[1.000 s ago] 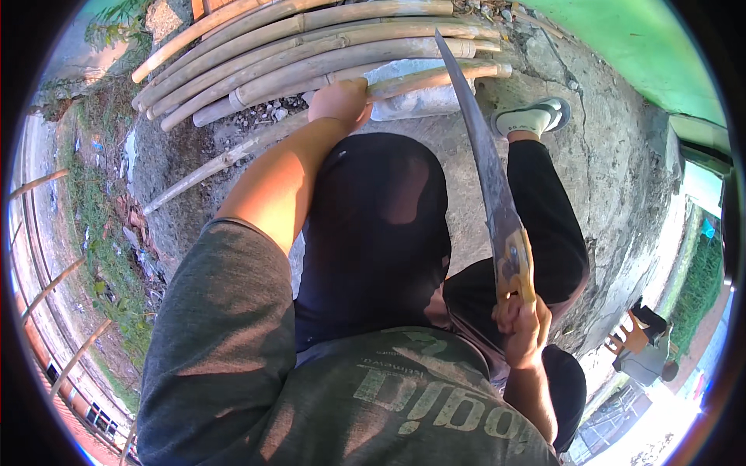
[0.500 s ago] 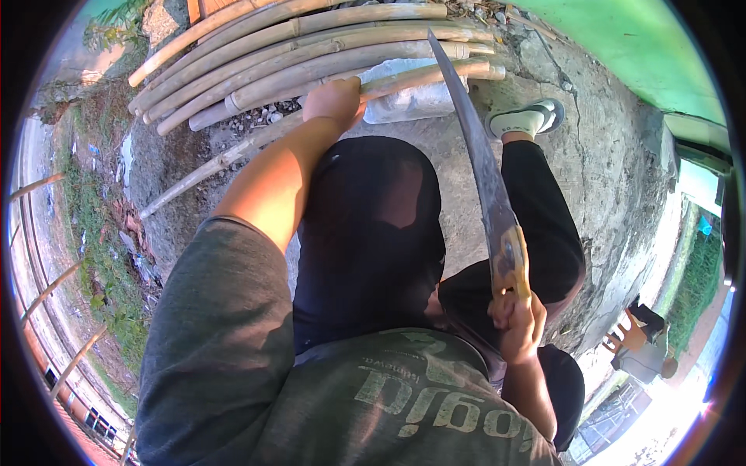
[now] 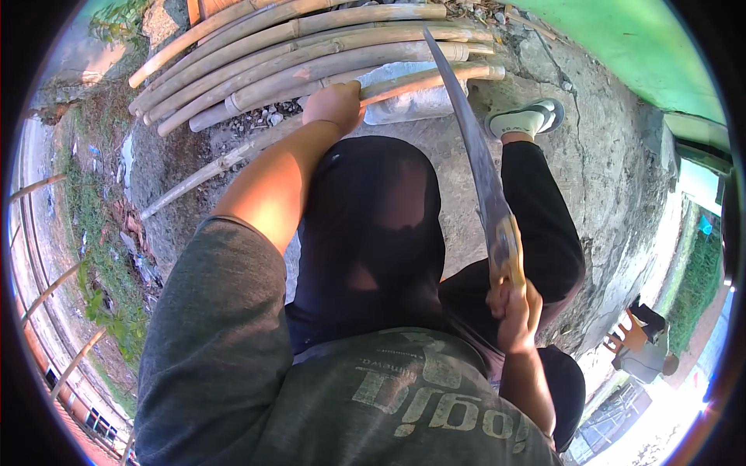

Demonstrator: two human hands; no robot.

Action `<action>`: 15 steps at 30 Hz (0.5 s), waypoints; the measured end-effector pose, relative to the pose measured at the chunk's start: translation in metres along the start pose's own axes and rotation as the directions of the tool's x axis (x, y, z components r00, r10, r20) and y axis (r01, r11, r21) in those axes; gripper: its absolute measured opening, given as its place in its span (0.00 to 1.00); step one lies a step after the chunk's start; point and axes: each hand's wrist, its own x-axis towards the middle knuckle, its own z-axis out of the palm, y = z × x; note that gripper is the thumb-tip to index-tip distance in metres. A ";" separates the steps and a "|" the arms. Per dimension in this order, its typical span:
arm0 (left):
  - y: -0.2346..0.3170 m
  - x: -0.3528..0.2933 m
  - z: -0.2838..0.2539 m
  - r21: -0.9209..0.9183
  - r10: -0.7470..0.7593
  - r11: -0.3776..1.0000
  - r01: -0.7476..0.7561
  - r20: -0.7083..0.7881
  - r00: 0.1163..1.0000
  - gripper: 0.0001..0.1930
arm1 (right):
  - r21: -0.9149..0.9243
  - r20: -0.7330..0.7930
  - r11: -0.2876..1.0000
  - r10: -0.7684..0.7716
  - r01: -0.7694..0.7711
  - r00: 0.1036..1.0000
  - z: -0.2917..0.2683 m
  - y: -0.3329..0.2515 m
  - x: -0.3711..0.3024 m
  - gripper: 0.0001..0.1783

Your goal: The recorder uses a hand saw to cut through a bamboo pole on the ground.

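Note:
My left hand is wrapped round a bamboo pole, pressing it down near a pale stone block that lies under it. The pole slants from the ground at the left up across the block to its cut end at the right. My right hand grips the wooden handle of a hand saw. The long blade points away from me and crosses over the pole beyond the block's right side. Whether its teeth touch the bamboo I cannot tell.
Several bamboo poles lie side by side beyond the block. My foot in a grey sandal rests on the cracked concrete ground at the right. A green wall rises at the far right. Another person sits at the far right edge.
The saw and my right hand have shifted slightly, drawing a little nearer to me. My left hand stays on the bamboo pole.

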 end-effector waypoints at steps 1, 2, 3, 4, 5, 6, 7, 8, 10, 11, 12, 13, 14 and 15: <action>0.003 0.003 0.000 -0.004 0.001 1.000 -0.001 0.001 1.000 0.11 | 0.037 -0.002 0.999 -0.018 0.018 1.000 -0.003 -0.001 -0.007 0.26; 0.002 0.000 0.000 -0.011 0.014 1.000 -0.015 -0.013 1.000 0.12 | 0.083 -0.003 0.996 -0.024 0.024 1.000 -0.003 -0.002 -0.016 0.26; 0.002 -0.001 0.001 -0.017 0.032 0.999 -0.032 -0.032 0.999 0.12 | 0.033 -0.015 0.999 -0.023 0.023 1.000 0.003 -0.005 -0.006 0.25; 0.000 -0.004 -0.001 -0.011 0.034 0.999 -0.034 -0.024 0.999 0.12 | -0.017 -0.024 1.000 -0.023 0.023 0.999 0.013 -0.008 0.018 0.24; 0.004 -0.007 -0.003 -0.017 0.025 1.000 -0.025 -0.002 1.000 0.13 | 0.018 -0.027 0.999 -0.029 0.030 0.999 0.021 -0.005 0.052 0.24; 0.013 -0.006 -0.002 -0.031 0.025 0.999 -0.024 0.018 1.000 0.14 | 0.047 -0.038 0.998 -0.038 0.039 0.999 0.025 -0.001 0.088 0.26; 0.018 -0.002 0.003 -0.043 0.038 0.998 -0.037 0.021 0.999 0.17 | 0.070 -0.027 0.995 -0.065 0.067 0.997 0.026 -0.010 0.119 0.25; 0.014 -0.001 0.006 -0.035 0.033 0.999 -0.033 0.018 0.999 0.17 | 0.110 0.004 0.990 -0.089 0.088 0.996 0.033 -0.015 0.136 0.25; 0.010 0.005 0.012 -0.007 0.047 0.999 -0.047 -0.008 0.999 0.16 | 0.091 -0.003 0.992 -0.087 0.087 0.996 0.034 -0.012 0.126 0.25; 0.013 0.001 0.011 -0.012 0.046 0.999 -0.046 0.006 0.999 0.16 | 0.060 -0.013 0.996 -0.064 0.064 0.998 0.030 -0.009 0.109 0.25; 0.009 0.002 0.003 0.002 0.022 1.000 -0.022 0.030 0.999 0.15 | 0.023 0.022 0.996 -0.082 0.082 0.996 0.025 -0.005 0.085 0.24; 0.006 0.005 -0.002 0.013 -0.007 1.000 0.007 0.043 0.999 0.15 | -0.040 0.019 0.995 -0.086 0.086 0.996 0.016 0.005 0.058 0.23; 0.002 0.001 -0.001 0.018 -0.022 1.000 0.022 0.045 0.999 0.15 | -0.049 0.040 0.993 -0.107 0.108 0.994 0.007 0.010 0.031 0.26; 0.000 -0.001 0.001 0.006 0.003 1.000 -0.003 0.017 1.000 0.14 | -0.125 0.006 0.988 -0.093 0.093 0.996 0.000 0.005 0.008 0.29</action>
